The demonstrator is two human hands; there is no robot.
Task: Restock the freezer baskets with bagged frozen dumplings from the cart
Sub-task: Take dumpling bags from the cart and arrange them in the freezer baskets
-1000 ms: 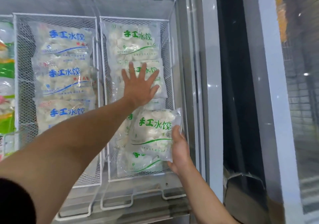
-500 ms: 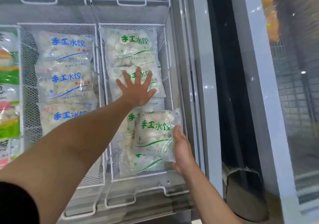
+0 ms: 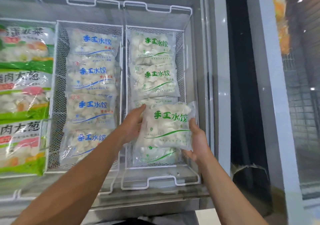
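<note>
Clear plastic bag of white frozen dumplings with green lettering [image 3: 167, 126] sits between both my hands, right of centre in the frame, held just above the near end of the white wire-mesh basket on the right [image 3: 181, 55]. My left hand [image 3: 132, 127] cups its left edge, fingers reaching along the side; my right hand [image 3: 198, 139] grips the right edge, thumb on top and fingers curled underneath. Two green-lettered bags [image 3: 153, 61] already lie flat at the basket's far end, with more peeking out under the one I hold, so I judge this basket nearly full and this bag not yet set down. Left of it, the neighbouring mesh basket [image 3: 58, 86] holds four blue-lettered bags [image 3: 91, 87]. Bright green printed packs [image 3: 22, 94] fill the left edge. Grey freezer wall [image 3: 220, 68] and a dark gap run up the right; the cart is out of view
</note>
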